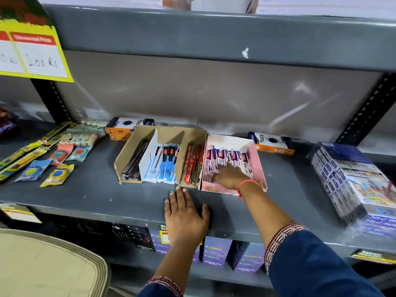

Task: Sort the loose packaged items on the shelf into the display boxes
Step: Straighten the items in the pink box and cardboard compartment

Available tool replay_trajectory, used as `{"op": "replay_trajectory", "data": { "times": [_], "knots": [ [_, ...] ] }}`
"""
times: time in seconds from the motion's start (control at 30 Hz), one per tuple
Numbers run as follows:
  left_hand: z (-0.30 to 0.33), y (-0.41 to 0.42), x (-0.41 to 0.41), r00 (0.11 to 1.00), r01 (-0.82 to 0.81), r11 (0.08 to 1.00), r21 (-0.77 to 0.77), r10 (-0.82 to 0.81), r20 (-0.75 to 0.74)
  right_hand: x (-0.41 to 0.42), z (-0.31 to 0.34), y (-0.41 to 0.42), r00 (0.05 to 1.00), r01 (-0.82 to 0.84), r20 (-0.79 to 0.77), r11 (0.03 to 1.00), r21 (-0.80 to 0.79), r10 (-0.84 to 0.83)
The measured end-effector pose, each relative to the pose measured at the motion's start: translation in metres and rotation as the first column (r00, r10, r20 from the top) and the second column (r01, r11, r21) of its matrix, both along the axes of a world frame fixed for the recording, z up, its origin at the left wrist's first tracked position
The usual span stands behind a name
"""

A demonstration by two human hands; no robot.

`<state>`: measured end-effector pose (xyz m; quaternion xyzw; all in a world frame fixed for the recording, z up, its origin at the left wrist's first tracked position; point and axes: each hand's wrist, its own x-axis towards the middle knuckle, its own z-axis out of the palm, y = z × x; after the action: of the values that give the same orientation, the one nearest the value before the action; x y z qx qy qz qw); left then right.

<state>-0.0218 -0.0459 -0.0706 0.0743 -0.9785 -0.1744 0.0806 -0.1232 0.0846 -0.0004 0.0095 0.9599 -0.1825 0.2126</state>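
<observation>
A brown cardboard display box [128, 151] sits mid-shelf, holding dark pens, blue-and-white pen packets [165, 166] and red pencil packs [191, 166]. Touching its right side is a pink display box [258, 163] filled with white-and-blue packets [227, 157]. My right hand [230, 175] reaches into the pink box, fingers among those packets; whether it grips one is hidden. My left hand [185, 213] lies flat and open on the grey shelf [85, 189], just in front of the brown box. Loose round packaged items [57, 174] and yellow-green strips [25, 153] lie at the left.
Orange-and-black boxes [275, 144] [124, 127] stand behind the display boxes. A stack of blue-and-white packs [351, 181] occupies the right end. A yellow price sign [32, 50] hangs upper left. A beige plastic surface [49, 264] is at the lower left; boxed bottles fill the shelf below.
</observation>
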Motion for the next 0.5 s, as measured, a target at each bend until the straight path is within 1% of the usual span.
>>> {"op": "replay_trajectory", "data": {
  "times": [0.07, 0.1, 0.17, 0.23, 0.3, 0.37, 0.4, 0.47, 0.5],
  "knots": [
    [0.001, 0.000, 0.000, 1.000, 0.003, 1.000, 0.005, -0.003, 0.012, 0.003, 0.004, 0.002, 0.997, 0.052, -0.049, 0.998, -0.043, -0.054],
    [0.002, -0.001, 0.001, 1.000, 0.008, 1.000, 0.008, -0.008, 0.017, 0.007, 0.007, 0.002, 0.992, 0.070, -0.102, 0.994, -0.078, -0.078],
    [0.006, -0.003, 0.002, 0.999, 0.030, 0.999, 0.018, -0.031, 0.029, 0.016, 0.013, -0.001, 0.951, 0.104, -0.268, 0.977, -0.188, -0.153],
    [0.008, -0.011, 0.003, 0.998, 0.057, 0.998, 0.038, -0.058, 0.026, 0.027, 0.023, -0.011, 0.852, 0.137, -0.454, 0.948, -0.289, -0.261],
    [0.010, -0.026, 0.006, 1.000, 0.027, 0.998, 0.060, -0.027, 0.000, 0.036, 0.034, -0.026, 0.731, 0.161, -0.603, 0.939, -0.304, -0.320],
    [0.012, -0.044, 0.007, 0.999, -0.034, 0.998, 0.060, 0.036, -0.030, 0.044, 0.044, -0.045, 0.635, 0.129, -0.714, 0.951, -0.280, -0.296],
    [0.012, -0.054, 0.007, 0.997, -0.059, 0.997, 0.056, 0.062, -0.038, 0.049, 0.047, -0.055, 0.608, 0.088, -0.748, 0.959, -0.268, -0.265],
    [0.013, -0.075, 0.005, 0.994, -0.097, 0.994, 0.048, 0.099, -0.044, 0.058, 0.048, -0.080, 0.607, -0.016, -0.775, 0.972, -0.233, -0.176],
    [0.014, -0.086, 0.004, 0.992, -0.117, 0.992, 0.045, 0.119, -0.048, 0.063, 0.045, -0.091, 0.627, -0.057, -0.769, 0.977, -0.205, -0.125]
  ]
}}
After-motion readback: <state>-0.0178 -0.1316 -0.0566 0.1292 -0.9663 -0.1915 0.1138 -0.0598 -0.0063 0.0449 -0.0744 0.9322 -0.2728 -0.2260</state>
